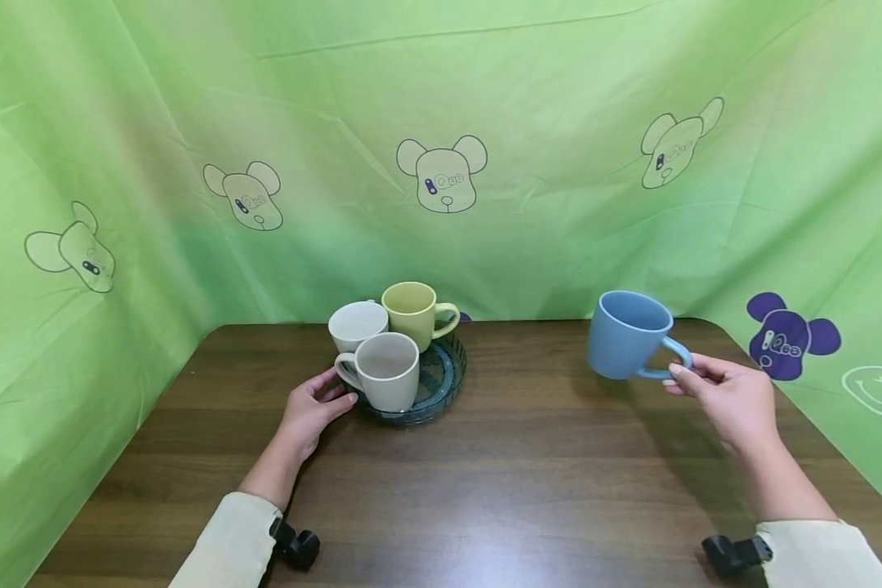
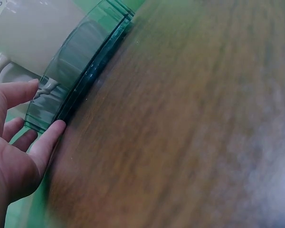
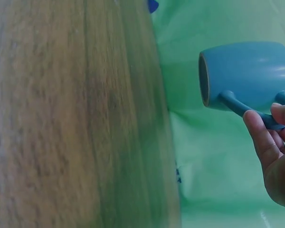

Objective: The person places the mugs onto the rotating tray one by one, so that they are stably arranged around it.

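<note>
My right hand [image 1: 735, 404] pinches the handle of a blue mug [image 1: 625, 336], held upright above the right part of the table. In the right wrist view, thumb and fingers close on the handle of the mug [image 3: 249, 73], whose base shows apart from the tabletop. At the left, my left hand [image 1: 314, 411] rests against the side of a round, blue-green clear glass dish [image 1: 452, 380]. Its extended fingers touch the dish wall [image 2: 80, 71]. In the dish stand a light grey mug [image 1: 388, 376] in front, a white mug [image 1: 358, 322] behind it and a yellow mug [image 1: 410, 314].
A brown wooden table [image 1: 500, 482] lies beneath. Green cloth [image 1: 529, 237] with cartoon heads hangs along the back and sides. Black wrist cameras are strapped over both pale sleeves [image 1: 231, 543]. The yellow mug's handle points right, past the dish rim.
</note>
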Demonstrator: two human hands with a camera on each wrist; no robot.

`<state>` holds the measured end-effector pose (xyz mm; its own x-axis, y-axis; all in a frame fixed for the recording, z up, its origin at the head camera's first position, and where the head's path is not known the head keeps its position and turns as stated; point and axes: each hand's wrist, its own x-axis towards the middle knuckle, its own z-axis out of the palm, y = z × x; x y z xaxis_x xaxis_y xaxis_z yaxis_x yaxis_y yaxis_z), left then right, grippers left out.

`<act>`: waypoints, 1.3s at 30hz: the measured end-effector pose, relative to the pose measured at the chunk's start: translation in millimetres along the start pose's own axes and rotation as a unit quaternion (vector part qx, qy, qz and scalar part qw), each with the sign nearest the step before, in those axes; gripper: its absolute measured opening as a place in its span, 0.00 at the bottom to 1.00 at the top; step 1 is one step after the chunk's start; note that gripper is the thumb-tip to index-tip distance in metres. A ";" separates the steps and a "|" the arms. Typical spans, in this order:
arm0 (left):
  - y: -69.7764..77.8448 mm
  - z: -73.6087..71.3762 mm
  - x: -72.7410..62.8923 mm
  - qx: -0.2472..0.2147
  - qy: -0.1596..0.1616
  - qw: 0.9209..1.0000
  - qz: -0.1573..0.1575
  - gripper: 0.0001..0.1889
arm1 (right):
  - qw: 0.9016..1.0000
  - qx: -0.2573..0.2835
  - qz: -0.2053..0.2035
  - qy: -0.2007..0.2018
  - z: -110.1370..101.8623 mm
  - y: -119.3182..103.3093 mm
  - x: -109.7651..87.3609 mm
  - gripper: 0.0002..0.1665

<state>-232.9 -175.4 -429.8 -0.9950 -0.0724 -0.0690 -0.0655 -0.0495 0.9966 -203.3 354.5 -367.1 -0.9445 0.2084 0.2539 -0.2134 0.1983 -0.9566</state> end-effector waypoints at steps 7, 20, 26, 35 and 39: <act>0.4 0.0 -0.5 0.003 0.002 1.000 0.001 0.33 | 0.999 0.045 -0.006 -0.004 5.1 -3.4 -1.2 0.15; 0.0 -0.1 -1.8 0.010 0.004 1.000 0.002 0.33 | 0.999 0.038 -0.023 -0.011 13.7 -7.9 -2.4 0.17; 0.1 0.6 -2.7 0.005 0.008 1.000 0.000 0.33 | 0.998 0.042 -0.031 -0.017 17.8 -10.5 -3.7 0.17; -2.2 2.3 -1.7 0.003 0.016 1.000 -0.003 0.33 | 0.997 0.055 -0.039 -0.025 25.5 -13.1 -6.1 0.18; -1.5 2.7 -2.1 0.008 0.017 1.000 -0.001 0.33 | 0.997 0.063 -0.046 -0.029 30.7 -15.7 -7.9 0.20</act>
<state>-230.9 -172.5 -431.0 -0.9918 -0.1060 -0.0720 -0.0687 -0.0342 0.9970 -200.2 320.4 -358.5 -0.9318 0.1379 0.3358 -0.3257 0.0909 -0.9411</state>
